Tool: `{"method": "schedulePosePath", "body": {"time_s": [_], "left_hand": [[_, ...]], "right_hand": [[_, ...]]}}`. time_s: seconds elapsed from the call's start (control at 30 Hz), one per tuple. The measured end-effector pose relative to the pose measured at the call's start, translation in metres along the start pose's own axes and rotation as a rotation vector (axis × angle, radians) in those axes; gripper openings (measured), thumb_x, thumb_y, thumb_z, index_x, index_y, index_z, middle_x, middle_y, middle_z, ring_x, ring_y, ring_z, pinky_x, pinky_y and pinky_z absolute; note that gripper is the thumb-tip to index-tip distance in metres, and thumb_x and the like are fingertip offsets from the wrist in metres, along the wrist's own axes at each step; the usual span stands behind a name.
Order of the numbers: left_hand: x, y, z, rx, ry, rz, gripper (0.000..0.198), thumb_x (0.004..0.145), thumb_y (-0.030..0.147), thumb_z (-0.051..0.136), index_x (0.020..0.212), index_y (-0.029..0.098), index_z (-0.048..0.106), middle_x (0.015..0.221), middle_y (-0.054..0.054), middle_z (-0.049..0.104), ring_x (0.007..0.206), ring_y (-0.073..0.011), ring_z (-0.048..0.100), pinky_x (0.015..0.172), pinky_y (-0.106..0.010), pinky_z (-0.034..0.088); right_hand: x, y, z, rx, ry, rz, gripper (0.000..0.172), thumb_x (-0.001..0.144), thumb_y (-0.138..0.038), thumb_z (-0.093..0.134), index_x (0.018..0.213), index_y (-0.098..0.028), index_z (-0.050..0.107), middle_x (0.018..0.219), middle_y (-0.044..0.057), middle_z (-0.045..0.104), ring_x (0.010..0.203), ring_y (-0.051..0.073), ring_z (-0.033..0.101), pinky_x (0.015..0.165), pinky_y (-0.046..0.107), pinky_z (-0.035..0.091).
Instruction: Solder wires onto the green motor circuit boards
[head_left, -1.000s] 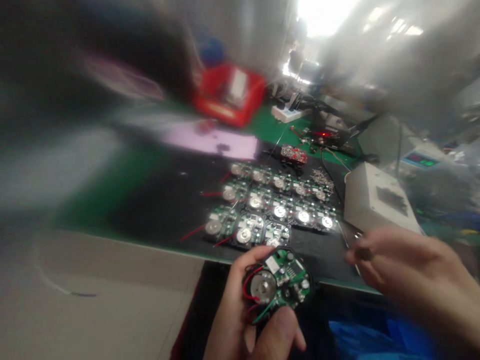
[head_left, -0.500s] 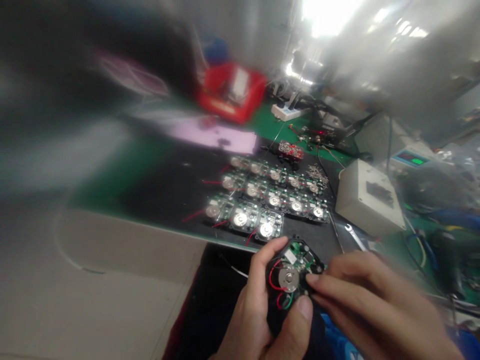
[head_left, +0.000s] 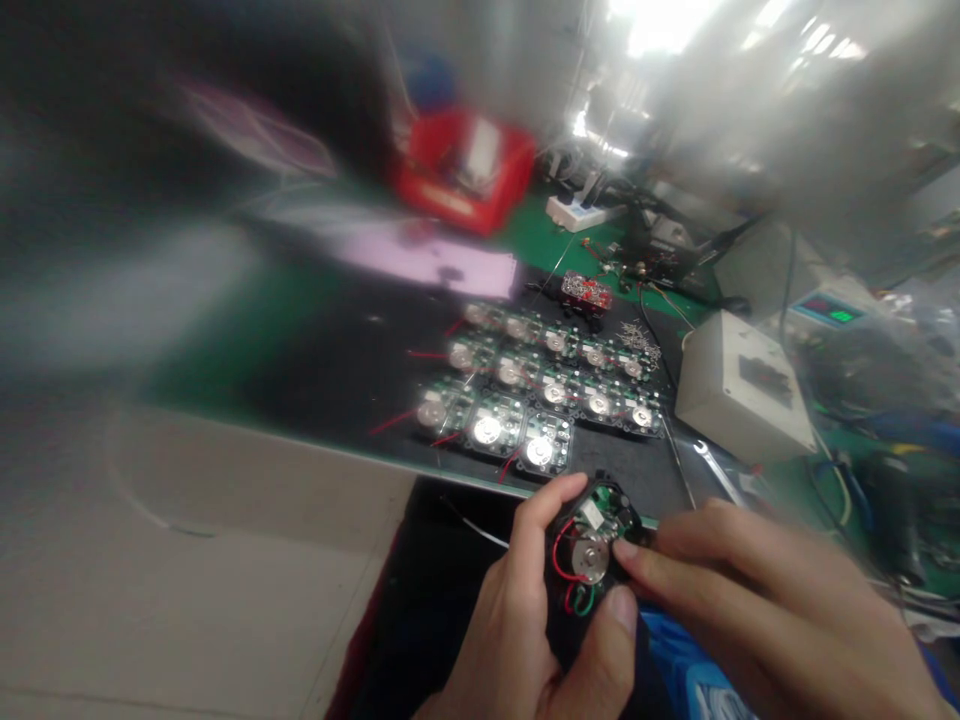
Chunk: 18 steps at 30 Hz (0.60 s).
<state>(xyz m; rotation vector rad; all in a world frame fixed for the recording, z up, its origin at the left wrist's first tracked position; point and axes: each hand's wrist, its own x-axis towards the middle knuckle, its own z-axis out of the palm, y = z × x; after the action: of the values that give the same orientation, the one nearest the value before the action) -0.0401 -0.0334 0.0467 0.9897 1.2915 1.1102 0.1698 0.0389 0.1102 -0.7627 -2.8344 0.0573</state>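
Observation:
My left hand [head_left: 536,610] is wrapped round a small black housing [head_left: 590,545], thumb at the lower edge and index finger at the top. Inside it sit a green circuit board, a round silver disc like a small motor, and red and green wires. My right hand [head_left: 757,590] reaches in from the right with its fingers closed. One fingertip presses against the board beside the disc; whatever lies between those fingers is hidden. Beyond my hands, several similar board assemblies [head_left: 553,393] lie in three rows on the black mat [head_left: 337,385].
To the right are a beige box [head_left: 739,390] and a wrench [head_left: 718,473]. Loose screws [head_left: 637,340] lie behind the rows, near a red-and-silver box of small parts [head_left: 586,291]. A red bin [head_left: 465,170], pink sheet [head_left: 427,262] and power strip [head_left: 581,212] stand farther back.
The view has shifted slightly, and my hands with the housing appear a little farther right. My right fingertip has moved slightly up along the board. Both hands keep their hold.

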Motion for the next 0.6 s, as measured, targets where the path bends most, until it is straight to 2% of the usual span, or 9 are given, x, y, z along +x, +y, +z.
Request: {"method": "schedulePosePath", "body": {"time_s": [0.07, 0.17, 0.4, 0.5, 0.6], "left_hand": [[0.0, 0.0, 0.0, -0.004, 0.0, 0.035, 0.061, 0.095, 0.041, 0.065, 0.152, 0.03, 0.047, 0.127, -0.008, 0.073, 0.114, -0.0295, 0.071, 0.104, -0.044, 0.053], [-0.001, 0.0, -0.001, 0.012, 0.012, 0.093, 0.06, 0.094, 0.036, 0.065, 0.152, 0.029, 0.048, 0.133, -0.008, 0.072, 0.116, -0.0291, 0.071, 0.104, -0.042, 0.054], [-0.003, 0.011, -0.004, 0.058, 0.018, 0.127, 0.058, 0.094, 0.03, 0.066, 0.15, 0.029, 0.051, 0.123, -0.005, 0.076, 0.112, -0.0247, 0.073, 0.102, -0.036, 0.054], [-0.004, 0.013, -0.003, 0.057, 0.022, 0.136, 0.057, 0.094, 0.03, 0.064, 0.149, 0.025, 0.051, 0.122, -0.008, 0.076, 0.111, -0.0262, 0.074, 0.1, -0.036, 0.057], [-0.004, 0.011, -0.002, 0.091, 0.032, 0.155, 0.057, 0.094, 0.029, 0.064, 0.15, 0.025, 0.051, 0.124, -0.008, 0.076, 0.11, -0.0249, 0.074, 0.097, -0.034, 0.058]], "right_hand": [[0.001, 0.002, -0.002, 0.006, -0.011, -0.013, 0.027, 0.106, -0.025, 0.059, 0.129, -0.027, 0.073, 0.099, 0.005, 0.07, 0.074, 0.014, 0.065, 0.057, 0.022, 0.051], [0.004, 0.003, -0.005, 0.041, -0.026, -0.011, 0.025, 0.104, -0.028, 0.065, 0.127, -0.03, 0.073, 0.098, 0.003, 0.072, 0.075, 0.015, 0.067, 0.058, 0.022, 0.052], [0.019, 0.001, -0.01, 0.17, -0.035, 0.038, 0.016, 0.109, -0.027, 0.058, 0.113, -0.025, 0.073, 0.094, 0.002, 0.067, 0.076, 0.012, 0.063, 0.063, 0.022, 0.048], [0.016, 0.003, -0.009, 0.158, -0.042, -0.014, 0.017, 0.109, -0.024, 0.058, 0.117, -0.026, 0.073, 0.097, 0.003, 0.068, 0.078, 0.013, 0.064, 0.063, 0.022, 0.049], [0.012, 0.003, -0.007, 0.12, -0.043, -0.002, 0.016, 0.105, -0.025, 0.065, 0.117, -0.029, 0.075, 0.094, 0.002, 0.07, 0.073, 0.013, 0.064, 0.059, 0.022, 0.049]]}}
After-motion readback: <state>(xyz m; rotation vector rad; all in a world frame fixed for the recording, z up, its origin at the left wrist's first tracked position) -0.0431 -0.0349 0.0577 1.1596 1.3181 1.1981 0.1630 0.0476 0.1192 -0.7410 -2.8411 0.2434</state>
